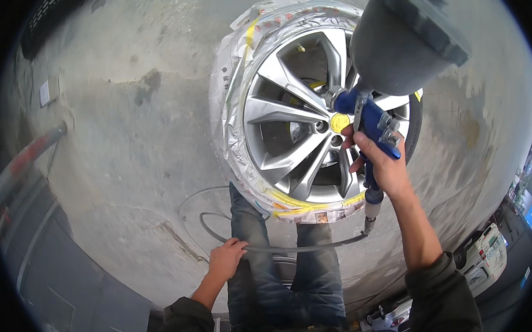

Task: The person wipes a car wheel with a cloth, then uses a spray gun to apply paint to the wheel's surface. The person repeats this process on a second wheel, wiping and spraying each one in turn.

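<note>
My right hand [382, 159] is wrapped round the grip of a blue spray gun [373, 120] with a large dark grey paint cup [392, 42] on top. The gun is held over a silver alloy wheel [295, 143], its nozzle near the yellow centre cap [339, 122]. Newspaper and yellow tape [234, 137] mask the tyre round the rim. A grey air hose [307, 247] runs from the foot of the gun across my legs. My left hand [227, 258] is closed on that hose, low and left of the wheel.
My legs [251, 221] stand just below the wheel on a stained concrete floor [124, 138]. A red and grey post or pipe [34, 153] is at the left, above a dark grey cabinet-like surface [65, 269]. A white vehicle [488, 259] stands at the lower right.
</note>
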`<state>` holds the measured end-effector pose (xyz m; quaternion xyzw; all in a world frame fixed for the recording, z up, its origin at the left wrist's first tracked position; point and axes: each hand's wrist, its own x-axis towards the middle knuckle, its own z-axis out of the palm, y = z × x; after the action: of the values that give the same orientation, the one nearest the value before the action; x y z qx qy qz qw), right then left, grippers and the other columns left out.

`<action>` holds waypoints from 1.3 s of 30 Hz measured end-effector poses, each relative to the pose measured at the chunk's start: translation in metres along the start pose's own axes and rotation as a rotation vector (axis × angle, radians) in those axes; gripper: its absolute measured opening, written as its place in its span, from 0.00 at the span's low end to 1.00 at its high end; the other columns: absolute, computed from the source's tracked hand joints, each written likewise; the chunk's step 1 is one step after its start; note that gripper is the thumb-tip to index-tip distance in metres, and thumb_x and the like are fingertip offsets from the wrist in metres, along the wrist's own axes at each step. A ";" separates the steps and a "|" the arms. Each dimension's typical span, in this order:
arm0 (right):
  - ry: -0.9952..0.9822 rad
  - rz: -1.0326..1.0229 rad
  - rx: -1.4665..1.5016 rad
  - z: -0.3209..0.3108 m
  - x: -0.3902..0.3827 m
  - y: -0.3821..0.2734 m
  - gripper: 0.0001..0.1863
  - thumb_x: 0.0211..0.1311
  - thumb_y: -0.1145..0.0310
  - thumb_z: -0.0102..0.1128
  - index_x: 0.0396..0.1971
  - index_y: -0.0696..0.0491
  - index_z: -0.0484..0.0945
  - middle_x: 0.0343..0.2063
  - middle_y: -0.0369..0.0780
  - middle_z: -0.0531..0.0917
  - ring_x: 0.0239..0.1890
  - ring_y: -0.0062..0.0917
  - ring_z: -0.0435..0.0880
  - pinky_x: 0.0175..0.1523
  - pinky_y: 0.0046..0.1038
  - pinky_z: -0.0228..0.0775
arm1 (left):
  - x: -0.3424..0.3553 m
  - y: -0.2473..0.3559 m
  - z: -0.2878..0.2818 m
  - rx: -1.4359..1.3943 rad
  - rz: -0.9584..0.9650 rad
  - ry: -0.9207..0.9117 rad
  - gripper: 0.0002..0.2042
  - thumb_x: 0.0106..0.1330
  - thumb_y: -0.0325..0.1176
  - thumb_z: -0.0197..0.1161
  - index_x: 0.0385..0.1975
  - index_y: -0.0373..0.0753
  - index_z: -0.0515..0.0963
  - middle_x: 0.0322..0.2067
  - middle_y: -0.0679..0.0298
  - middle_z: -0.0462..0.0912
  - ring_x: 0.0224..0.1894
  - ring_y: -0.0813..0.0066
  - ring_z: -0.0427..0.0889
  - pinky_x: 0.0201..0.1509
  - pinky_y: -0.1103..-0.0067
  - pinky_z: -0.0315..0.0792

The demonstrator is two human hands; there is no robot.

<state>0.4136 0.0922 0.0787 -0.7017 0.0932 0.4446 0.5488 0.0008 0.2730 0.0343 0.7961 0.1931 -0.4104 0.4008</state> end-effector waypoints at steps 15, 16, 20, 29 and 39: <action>0.165 0.099 0.179 0.035 -0.013 0.034 0.16 0.70 0.67 0.60 0.50 0.63 0.78 0.42 0.44 0.84 0.40 0.24 0.84 0.27 0.24 0.82 | -0.010 -0.047 -0.003 0.067 -0.075 0.015 0.10 0.61 0.36 0.67 0.42 0.51 0.84 0.42 0.68 0.82 0.35 0.58 0.85 0.39 0.64 0.78; 0.148 0.098 0.227 0.039 -0.012 0.034 0.16 0.70 0.67 0.60 0.50 0.63 0.77 0.42 0.45 0.84 0.40 0.25 0.85 0.27 0.25 0.82 | -0.013 -0.055 -0.005 0.074 -0.074 0.010 0.10 0.61 0.35 0.67 0.42 0.51 0.84 0.42 0.68 0.82 0.35 0.58 0.85 0.39 0.64 0.78; 0.203 0.100 0.264 0.044 -0.005 0.040 0.16 0.70 0.67 0.59 0.51 0.63 0.77 0.42 0.45 0.84 0.41 0.26 0.85 0.27 0.26 0.83 | -0.023 -0.073 -0.020 0.072 -0.103 0.017 0.10 0.60 0.33 0.68 0.41 0.49 0.84 0.41 0.68 0.83 0.37 0.59 0.85 0.40 0.65 0.77; 0.290 0.102 0.272 0.061 0.003 0.040 0.17 0.71 0.65 0.56 0.49 0.63 0.79 0.42 0.45 0.85 0.41 0.24 0.84 0.26 0.25 0.84 | -0.036 -0.104 -0.031 0.094 -0.165 0.033 0.09 0.58 0.32 0.69 0.40 0.48 0.85 0.41 0.66 0.84 0.39 0.57 0.85 0.41 0.64 0.77; 0.394 0.107 0.271 0.053 0.000 0.051 0.15 0.70 0.66 0.59 0.45 0.63 0.80 0.40 0.44 0.85 0.38 0.23 0.84 0.26 0.26 0.83 | -0.037 -0.107 -0.035 0.082 -0.162 0.019 0.10 0.59 0.31 0.68 0.41 0.48 0.84 0.42 0.65 0.84 0.40 0.57 0.84 0.42 0.65 0.77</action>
<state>0.3544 0.1186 0.0440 -0.6889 0.2944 0.3112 0.5847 -0.0716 0.3665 0.0247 0.7974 0.2438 -0.4414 0.3316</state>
